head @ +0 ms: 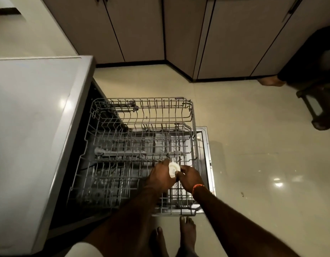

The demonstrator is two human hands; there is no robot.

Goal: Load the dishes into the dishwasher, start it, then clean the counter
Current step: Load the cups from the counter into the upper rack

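Your left hand (159, 176) fingers curl round a small white dish (173, 169); your right hand (190, 178) pinches its right edge. Dish sits bottom-up, lower centre of frame, over the pulled-out upper rack (193, 115) near its right side. Lower rack (179, 213) beneath, on the open dishwasher door (207, 143). Dishwasher top (30, 108) at left. Orange band (197, 187) on your right wrist.

A small round white cup (173, 170) sits between the left hand (159, 178) and right hand (191, 178), above the pulled-out grey wire rack (142, 112); a white dishwasher body (30, 127) lies left of both hands.
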